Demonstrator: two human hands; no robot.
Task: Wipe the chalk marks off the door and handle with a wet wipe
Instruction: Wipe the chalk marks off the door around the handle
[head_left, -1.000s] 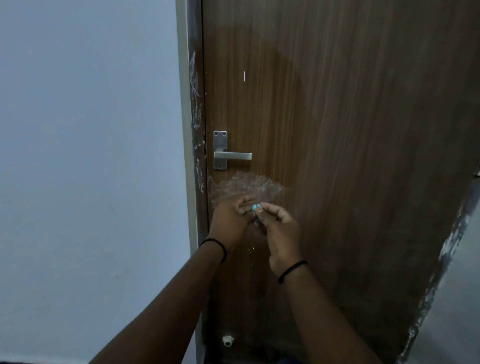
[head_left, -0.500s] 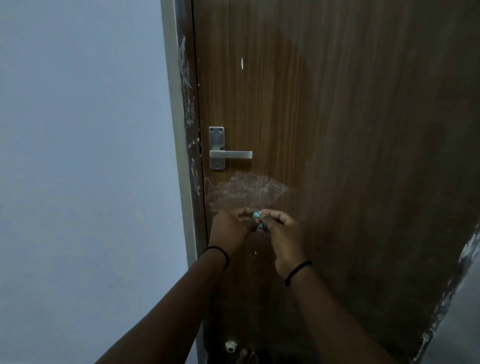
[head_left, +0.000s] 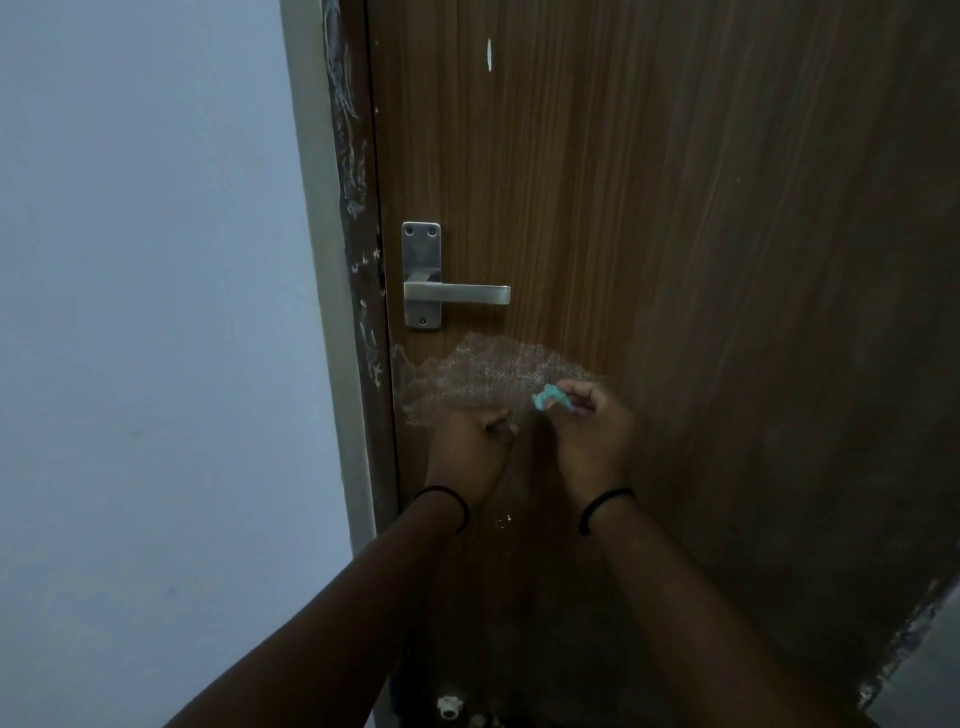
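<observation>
Right hand (head_left: 592, 431) pinches a small teal object (head_left: 551, 399), perhaps chalk; left hand (head_left: 470, 447) curled, seemingly empty.

Dim, shadowed lower right, wide-angle edge bending

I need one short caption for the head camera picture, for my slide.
Right hand pinches a small teal piece before the chalk smear below the door handle.

A brown wood-grain door (head_left: 649, 208) carries a whitish chalk smear (head_left: 488, 376) just below its horizontal silver lever handle (head_left: 454, 294). A small crumpled teal wipe (head_left: 549, 400) sits pinched at the smear's right edge.
</observation>
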